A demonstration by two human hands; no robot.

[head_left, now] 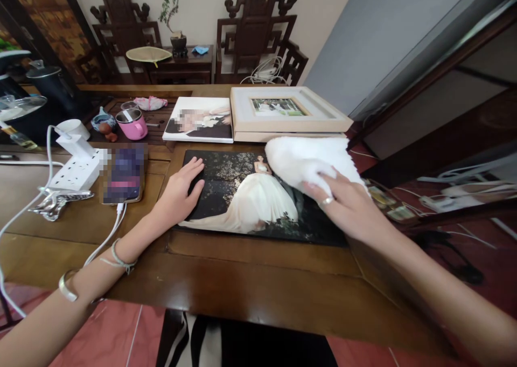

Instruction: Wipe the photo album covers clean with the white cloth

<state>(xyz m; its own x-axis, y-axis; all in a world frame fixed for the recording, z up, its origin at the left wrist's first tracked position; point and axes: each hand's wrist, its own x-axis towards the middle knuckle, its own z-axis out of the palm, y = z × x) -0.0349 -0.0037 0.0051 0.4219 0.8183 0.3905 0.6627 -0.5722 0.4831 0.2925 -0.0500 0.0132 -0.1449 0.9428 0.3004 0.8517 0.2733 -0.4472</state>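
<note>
A large dark photo print [242, 194] of a figure in a white gown lies flat on the wooden table [250, 270]. My left hand [180, 192] rests flat on the print's left edge, fingers stretched out. My right hand [347, 202], with a ring on one finger, presses a fluffy white cloth [302, 159] onto the print's upper right part, fingers laid over the cloth.
Behind the print lie a second photo panel [200, 120] and a cream framed picture [283, 111]. A phone [124, 174] on a cable, a white power strip [78, 168], a pink mug [133, 123] and cups stand at the left. Carved chairs [254, 38] line the wall.
</note>
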